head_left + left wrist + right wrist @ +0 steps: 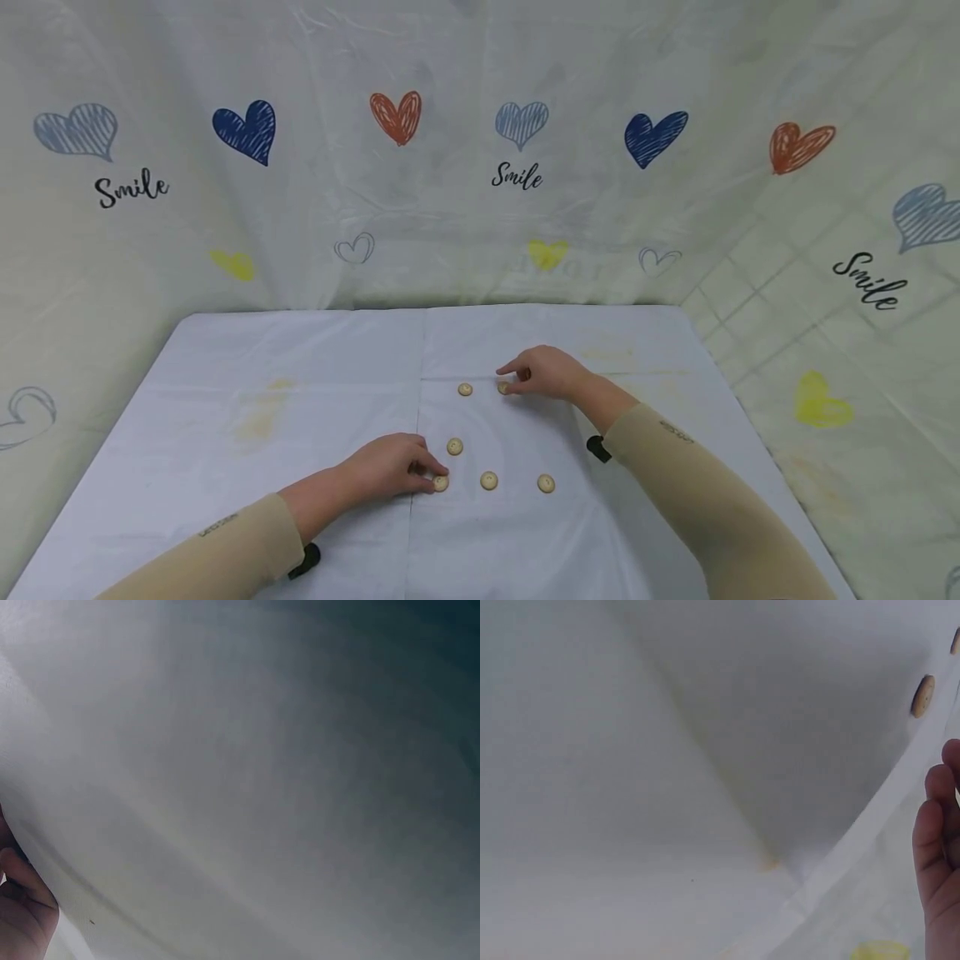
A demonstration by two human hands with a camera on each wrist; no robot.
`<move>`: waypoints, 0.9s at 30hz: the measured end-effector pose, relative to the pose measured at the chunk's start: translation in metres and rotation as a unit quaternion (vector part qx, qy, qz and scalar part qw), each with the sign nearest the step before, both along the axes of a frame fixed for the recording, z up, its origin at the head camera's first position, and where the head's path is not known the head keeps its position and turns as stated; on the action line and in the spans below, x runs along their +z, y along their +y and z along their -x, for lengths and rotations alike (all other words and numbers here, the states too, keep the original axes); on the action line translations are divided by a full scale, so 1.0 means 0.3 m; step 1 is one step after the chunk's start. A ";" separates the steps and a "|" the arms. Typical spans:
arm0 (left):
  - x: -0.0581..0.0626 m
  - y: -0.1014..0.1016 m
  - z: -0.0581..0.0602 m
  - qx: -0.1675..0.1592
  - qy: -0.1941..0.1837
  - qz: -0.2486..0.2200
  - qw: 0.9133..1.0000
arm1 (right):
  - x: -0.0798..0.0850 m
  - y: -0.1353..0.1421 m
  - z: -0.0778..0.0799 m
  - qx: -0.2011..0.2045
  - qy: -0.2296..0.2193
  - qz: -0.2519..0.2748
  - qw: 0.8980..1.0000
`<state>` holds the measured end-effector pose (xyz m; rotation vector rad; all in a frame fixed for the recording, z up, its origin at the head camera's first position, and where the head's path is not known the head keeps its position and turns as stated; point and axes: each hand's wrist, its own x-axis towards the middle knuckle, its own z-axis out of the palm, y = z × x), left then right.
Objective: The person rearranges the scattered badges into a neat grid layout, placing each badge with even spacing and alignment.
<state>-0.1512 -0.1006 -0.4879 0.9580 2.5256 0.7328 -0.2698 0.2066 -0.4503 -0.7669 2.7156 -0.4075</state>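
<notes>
Several round, pale wooden buttons lie on a white cloth-covered table. In the head view my left hand is at the nearest left button, its thumb and index finger pinching the edges. Only a corner of that hand shows in the left wrist view, without the button. Farther back, my right hand reaches in over the back right button. Its index finger points left above the button, and the thumb is by its edge. The right wrist view shows the fingers apart from a button lying flat.
Other buttons lie nearby: one at the back, one in the middle, and two in front. The white tablecloth has faint yellow stains. A curtain with printed hearts hangs behind the table and along its sides.
</notes>
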 end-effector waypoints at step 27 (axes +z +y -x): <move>-0.005 0.002 -0.002 0.011 -0.009 -0.001 1.000 | 0.024 0.178 -0.326 0.085 -0.044 0.036 0.995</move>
